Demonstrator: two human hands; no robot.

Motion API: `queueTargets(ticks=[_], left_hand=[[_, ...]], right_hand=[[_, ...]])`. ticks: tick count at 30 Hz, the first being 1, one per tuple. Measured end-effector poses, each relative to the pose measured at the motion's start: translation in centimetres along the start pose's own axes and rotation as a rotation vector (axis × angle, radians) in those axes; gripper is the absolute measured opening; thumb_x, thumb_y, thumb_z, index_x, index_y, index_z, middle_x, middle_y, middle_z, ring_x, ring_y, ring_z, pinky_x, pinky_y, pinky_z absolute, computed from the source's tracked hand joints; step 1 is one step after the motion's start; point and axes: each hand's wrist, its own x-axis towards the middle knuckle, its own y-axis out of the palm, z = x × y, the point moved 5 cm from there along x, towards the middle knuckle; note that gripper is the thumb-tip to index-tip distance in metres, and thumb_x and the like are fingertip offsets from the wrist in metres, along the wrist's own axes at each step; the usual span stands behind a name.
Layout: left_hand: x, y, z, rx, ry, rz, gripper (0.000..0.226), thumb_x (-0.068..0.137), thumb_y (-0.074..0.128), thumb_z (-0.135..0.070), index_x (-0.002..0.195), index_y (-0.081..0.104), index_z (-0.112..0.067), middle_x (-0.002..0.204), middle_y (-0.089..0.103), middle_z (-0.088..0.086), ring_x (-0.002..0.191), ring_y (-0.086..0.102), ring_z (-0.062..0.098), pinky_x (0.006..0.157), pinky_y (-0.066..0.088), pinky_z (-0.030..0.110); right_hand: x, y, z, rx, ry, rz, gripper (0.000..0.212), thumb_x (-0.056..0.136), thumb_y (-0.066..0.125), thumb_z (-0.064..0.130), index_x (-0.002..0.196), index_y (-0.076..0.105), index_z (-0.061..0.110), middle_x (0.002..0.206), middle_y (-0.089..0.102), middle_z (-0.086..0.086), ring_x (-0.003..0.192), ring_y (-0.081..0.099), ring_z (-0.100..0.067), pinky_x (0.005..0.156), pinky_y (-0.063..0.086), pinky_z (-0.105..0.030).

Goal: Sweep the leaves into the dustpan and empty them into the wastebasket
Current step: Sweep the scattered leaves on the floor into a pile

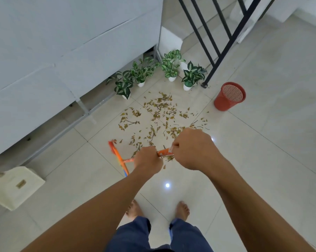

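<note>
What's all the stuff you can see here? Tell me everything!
leaves: many, brown, scattered on the tiled floor ahead of the person
broom: one, orange, head on the floor left of the leaves
wastebasket: one, red, on the floor at right
potted plants: four, green-and-white in white pots, beyond the leaves
railing: one, black, upper right
box: one, cream, lower left
left hand: grips the broom handle
right hand: grips the handle too
feet: two, bare, at bottom

Glossy pale tiled floor (262, 160); white cabinet (62, 60) left; black railing (217, 42); potted plants (153, 73) beside cabinet.
</note>
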Motion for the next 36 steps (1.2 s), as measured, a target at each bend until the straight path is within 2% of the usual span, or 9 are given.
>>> queueTargets(ticks=[5,10,13,17,21,26,30,32,36], left_hand=[[-0.4,2.2,0.6,0.068,-0.089,0.014,0.008,0.082,0.052,-0.014,0.084,0.06,-0.013,0.079,0.062,0.003,0.069,0.058,0.021,0.056,0.045,0.029],[-0.7,6.6,-4.1,-0.061,-0.131,0.011,0.009,0.085,0.049,-0.016,0.076,0.049,-0.016,0.076,0.058,0.003,0.069,0.055,0.021,0.049,0.036,0.026],[-0.4,8.5,-8.8,-0.135,-0.103,0.0,0.005,0.082,0.051,-0.015,0.079,0.054,-0.017,0.08,0.063,0.002,0.072,0.058,0.021,0.056,0.042,0.027],[0.5,9.5,-13.8,-0.143,-0.058,-0.031,0.008,0.075,0.05,-0.018,0.079,0.056,-0.021,0.072,0.064,-0.002,0.067,0.062,0.021,0.073,0.054,0.038],[0.5,8.0,-15.8,-0.136,-0.03,-0.082,0.012,0.072,0.044,-0.015,0.075,0.054,-0.02,0.073,0.065,0.001,0.066,0.061,0.021,0.057,0.046,0.029],[0.0,5.0,-13.2,-0.05,-0.109,-0.128,0.015,0.074,0.043,-0.011,0.07,0.054,-0.02,0.068,0.06,0.0,0.064,0.058,0.019,0.055,0.042,0.029],[-0.1,3.6,-7.6,0.008,-0.171,-0.157,0.014,0.082,0.047,-0.011,0.07,0.053,-0.017,0.068,0.058,-0.002,0.059,0.052,0.012,0.049,0.036,0.024],[0.0,3.3,-4.5,0.036,-0.183,-0.125,0.013,0.083,0.048,-0.01,0.074,0.054,-0.016,0.072,0.059,-0.002,0.065,0.054,0.015,0.054,0.038,0.025],[0.8,2.8,0.9,0.108,-0.192,-0.036,0.012,0.086,0.049,-0.008,0.079,0.053,-0.016,0.079,0.061,0.001,0.075,0.058,0.018,0.06,0.042,0.026]], right_hand=[[0.2,2.9,-1.3,0.078,-0.031,0.068,0.023,0.094,0.057,0.027,0.096,0.075,0.015,0.075,0.064,0.002,0.053,0.046,-0.01,0.045,0.032,-0.022],[-0.9,3.7,-6.1,0.058,0.027,0.045,0.012,0.092,0.061,0.022,0.09,0.07,0.014,0.075,0.06,-0.001,0.063,0.052,-0.016,0.045,0.029,-0.023],[-2.0,2.1,-9.5,0.008,0.034,0.017,0.028,0.093,0.059,0.017,0.068,0.048,0.015,0.068,0.051,-0.002,0.067,0.051,-0.02,0.045,0.027,-0.023],[-3.0,-0.4,-12.9,-0.085,0.007,-0.035,0.042,0.095,0.059,0.017,0.062,0.032,0.018,0.063,0.041,0.002,0.052,0.034,-0.01,0.045,0.022,-0.023],[-3.4,-3.1,-14.7,-0.091,-0.056,-0.095,0.039,0.095,0.058,0.022,0.061,0.038,0.019,0.064,0.045,0.002,0.054,0.035,-0.01,0.045,0.022,-0.022],[-2.8,-4.7,-13.3,-0.028,-0.153,-0.064,0.033,0.093,0.056,0.022,0.063,0.045,0.017,0.063,0.05,0.002,0.051,0.043,-0.011,0.044,0.027,-0.022],[-1.8,-1.9,-9.9,0.106,-0.2,0.013,0.03,0.096,0.056,0.028,0.071,0.051,0.013,0.064,0.055,-0.001,0.053,0.049,-0.014,0.044,0.034,-0.022],[-1.1,0.4,-7.8,0.165,-0.205,0.056,0.024,0.097,0.055,0.024,0.077,0.054,0.011,0.069,0.059,-0.003,0.059,0.055,-0.018,0.045,0.036,-0.023],[0.4,4.0,-3.4,0.208,-0.203,0.155,0.024,0.095,0.049,0.011,0.071,0.052,0.011,0.069,0.057,-0.004,0.057,0.052,-0.017,0.043,0.035,-0.024]])
